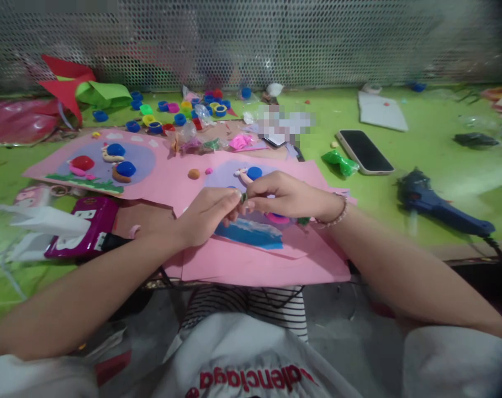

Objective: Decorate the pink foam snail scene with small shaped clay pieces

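Note:
My left hand point(212, 213) and my right hand point(281, 194) meet over the pink card point(259, 270), fingers closed in a pinch. Between the fingertips sits a small dark green lump of modelling clay point(244, 197), gripped from both sides. Beneath them the card carries a lilac patch, a clay snail with a blue shell point(254, 173) and a torn blue paper strip point(251, 235). My hands partly cover more clay shapes. Just above the left hand lie a brown clay ball point(193, 174) and a pink clay bit point(209, 171).
Another pink card point(155, 185) bears finished-looking clay snails. Several small blue-rimmed tubs point(179, 119) stand behind. On the right are a phone point(365, 152), a green clay packet point(341, 163) and a blue glue gun point(445, 204). A purple power strip point(85, 226) with plugs lies left.

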Motion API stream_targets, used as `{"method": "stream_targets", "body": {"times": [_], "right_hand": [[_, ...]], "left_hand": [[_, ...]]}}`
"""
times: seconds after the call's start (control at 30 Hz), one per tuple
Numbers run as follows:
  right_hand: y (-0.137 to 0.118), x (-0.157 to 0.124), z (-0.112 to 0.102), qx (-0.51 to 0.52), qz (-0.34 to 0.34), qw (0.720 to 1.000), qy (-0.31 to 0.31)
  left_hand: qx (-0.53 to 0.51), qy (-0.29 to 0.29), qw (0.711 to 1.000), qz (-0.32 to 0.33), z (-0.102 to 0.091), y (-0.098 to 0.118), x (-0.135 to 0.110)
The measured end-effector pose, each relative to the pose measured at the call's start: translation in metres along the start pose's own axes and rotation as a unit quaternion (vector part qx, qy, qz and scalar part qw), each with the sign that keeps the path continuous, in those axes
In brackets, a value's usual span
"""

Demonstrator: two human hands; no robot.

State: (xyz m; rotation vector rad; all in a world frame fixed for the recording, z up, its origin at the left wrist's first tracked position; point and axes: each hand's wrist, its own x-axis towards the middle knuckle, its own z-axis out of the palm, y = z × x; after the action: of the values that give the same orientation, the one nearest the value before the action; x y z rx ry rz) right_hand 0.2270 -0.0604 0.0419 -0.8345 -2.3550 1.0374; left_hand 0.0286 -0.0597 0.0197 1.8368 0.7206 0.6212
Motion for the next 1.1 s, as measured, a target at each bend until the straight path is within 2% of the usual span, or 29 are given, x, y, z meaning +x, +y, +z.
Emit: {"method": "stream_targets", "body": {"times": [0.17, 0.37, 0.57, 0.83, 0.97, 1.03, 1.1], "right_hand": [[0.0019, 0.0009, 0.0049, -0.084, -0.008, 0.996, 0.010], [-0.0003, 0.0008, 0.0079, -0.160, -0.048, 0.986, 0.005], [-0.0010, -0.0003, 0.0066, -0.105, -0.066, 0.992, -0.036], [0.0019, -0.0016, 0.0050, -0.026, -0.080, 0.996, -0.030], [0.0002, -0.0015, 0.0077, 0.031, -0.008, 0.999, 0.003], [-0.0008, -0.0007, 0.0096, 0.037, 0.040, 0.998, 0.031], [-0.0018, 0.0002, 0.0106, 0.037, 0.067, 0.997, 0.032]], "left_hand": [[0.034, -0.026, 0.998, 0.037, 0.0015, 0.0019, 0.0002], [0.141, -0.013, 0.989, 0.050, 0.0017, 0.0028, 0.0042], [0.172, -0.004, 0.979, 0.110, 0.0024, -0.0012, 0.0074], [0.148, -0.018, 0.986, 0.078, -0.0006, 0.0003, 0.0062], [0.162, -0.003, 0.983, 0.090, 0.0010, -0.0026, 0.0058], [0.180, 0.009, 0.978, 0.109, 0.0022, -0.0031, 0.0056], [0.194, 0.017, 0.974, 0.119, 0.0030, -0.0028, 0.0056]]}}
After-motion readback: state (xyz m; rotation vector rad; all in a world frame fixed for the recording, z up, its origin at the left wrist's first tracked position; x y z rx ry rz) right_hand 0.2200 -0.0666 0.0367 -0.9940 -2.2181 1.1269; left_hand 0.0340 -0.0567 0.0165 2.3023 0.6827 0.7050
